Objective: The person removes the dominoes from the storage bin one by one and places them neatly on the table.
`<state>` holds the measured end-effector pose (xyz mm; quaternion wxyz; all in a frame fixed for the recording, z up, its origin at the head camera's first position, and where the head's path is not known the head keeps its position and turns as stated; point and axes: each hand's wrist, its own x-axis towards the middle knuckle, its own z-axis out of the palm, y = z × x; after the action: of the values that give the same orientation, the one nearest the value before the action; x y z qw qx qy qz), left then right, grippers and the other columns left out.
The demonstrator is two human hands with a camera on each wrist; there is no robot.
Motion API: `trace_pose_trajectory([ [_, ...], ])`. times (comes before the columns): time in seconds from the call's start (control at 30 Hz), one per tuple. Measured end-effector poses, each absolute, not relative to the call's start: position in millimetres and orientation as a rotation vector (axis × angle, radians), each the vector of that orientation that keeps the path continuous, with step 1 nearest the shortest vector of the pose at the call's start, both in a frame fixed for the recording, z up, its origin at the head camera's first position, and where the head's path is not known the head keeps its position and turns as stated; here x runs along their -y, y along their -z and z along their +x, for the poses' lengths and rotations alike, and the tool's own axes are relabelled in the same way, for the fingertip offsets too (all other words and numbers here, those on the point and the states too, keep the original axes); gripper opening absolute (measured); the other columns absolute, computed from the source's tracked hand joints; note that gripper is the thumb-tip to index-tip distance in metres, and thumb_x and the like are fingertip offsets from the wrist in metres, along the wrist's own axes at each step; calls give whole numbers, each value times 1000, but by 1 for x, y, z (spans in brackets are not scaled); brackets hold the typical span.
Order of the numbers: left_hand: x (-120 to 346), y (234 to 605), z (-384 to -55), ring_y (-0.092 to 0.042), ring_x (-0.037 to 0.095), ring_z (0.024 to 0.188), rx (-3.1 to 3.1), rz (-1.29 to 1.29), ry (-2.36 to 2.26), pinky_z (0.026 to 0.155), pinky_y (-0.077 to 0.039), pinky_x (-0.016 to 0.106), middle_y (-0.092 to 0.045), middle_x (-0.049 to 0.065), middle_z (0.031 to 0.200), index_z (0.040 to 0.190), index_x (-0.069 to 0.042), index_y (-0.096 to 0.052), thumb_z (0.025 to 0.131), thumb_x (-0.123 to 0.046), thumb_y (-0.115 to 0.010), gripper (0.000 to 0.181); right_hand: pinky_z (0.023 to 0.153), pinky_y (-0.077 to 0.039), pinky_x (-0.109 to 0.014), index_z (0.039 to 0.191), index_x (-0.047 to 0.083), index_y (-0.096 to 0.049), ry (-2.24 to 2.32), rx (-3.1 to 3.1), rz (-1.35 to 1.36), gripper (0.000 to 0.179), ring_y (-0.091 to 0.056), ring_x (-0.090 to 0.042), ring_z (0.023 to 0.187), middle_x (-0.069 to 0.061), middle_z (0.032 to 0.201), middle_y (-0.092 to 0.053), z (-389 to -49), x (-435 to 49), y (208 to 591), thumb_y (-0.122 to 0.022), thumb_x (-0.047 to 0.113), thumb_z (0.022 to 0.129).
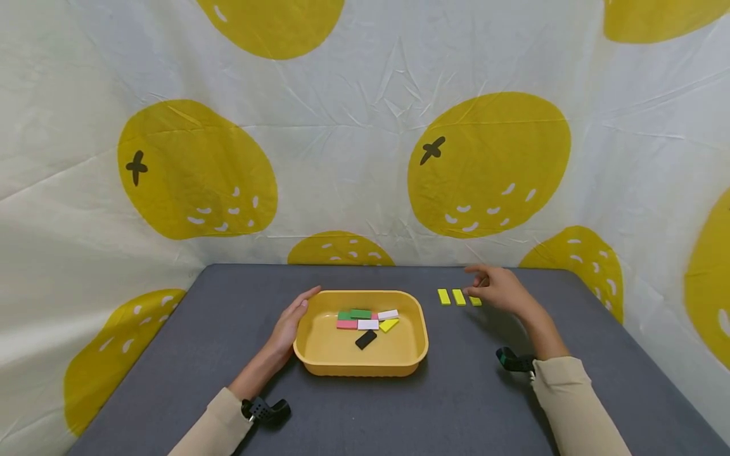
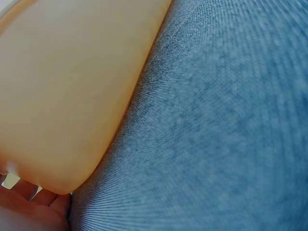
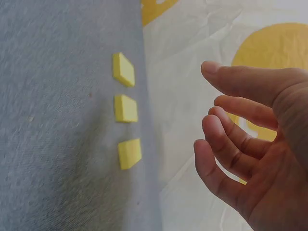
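Observation:
My left hand [image 1: 288, 329] lies along the left side of a yellow plastic basin [image 1: 359, 369], its fingers reaching toward the far left corner. In the left wrist view, fingers [image 2: 36, 207] touch the basin's outer wall [image 2: 72, 96]. Inside the basin lie several small flat blocks: green [image 1: 360, 313], pink [image 1: 346, 324], white [image 1: 367, 324], yellow [image 1: 389, 325] and black [image 1: 366, 339]. Three yellow blocks [image 1: 443, 297] stand in a row on the table to the right. Above the rightmost one hovers my right hand [image 1: 502, 291], holding nothing, fingers [image 3: 224, 142] loosely bent and apart from the thumb.
A dark grey cloth-covered table [image 1: 365, 418] lies under everything. Behind it and at both sides hangs a white curtain [image 1: 342, 158] printed with large yellow fruit. Each wrist wears a black camera band [image 1: 265, 410].

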<state>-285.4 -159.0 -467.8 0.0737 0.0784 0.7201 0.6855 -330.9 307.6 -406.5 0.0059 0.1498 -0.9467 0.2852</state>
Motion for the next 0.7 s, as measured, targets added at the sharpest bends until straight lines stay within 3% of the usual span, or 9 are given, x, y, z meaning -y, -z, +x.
trace_pose_trajectory([
  [0.4, 158, 468, -284, -32, 30, 156, -2155, 222, -2072, 125, -28, 54, -32, 8, 169, 160, -16, -38, 115, -28, -26, 48, 61, -48, -32, 137, 0, -63, -894, 2897, 557, 49, -58, -17, 75, -9, 92, -66, -322, -288, 390, -76, 19, 94],
  [0.7, 158, 466, -283, -37, 30, 153, -2144, 221, -2071, 123, -33, 54, -34, 8, 168, 160, -19, -39, 115, -30, -27, 47, 61, -51, -31, 136, 0, -63, -885, 2892, 587, 49, -61, -17, 76, -9, 93, -67, -320, -276, 389, -77, 18, 93],
])
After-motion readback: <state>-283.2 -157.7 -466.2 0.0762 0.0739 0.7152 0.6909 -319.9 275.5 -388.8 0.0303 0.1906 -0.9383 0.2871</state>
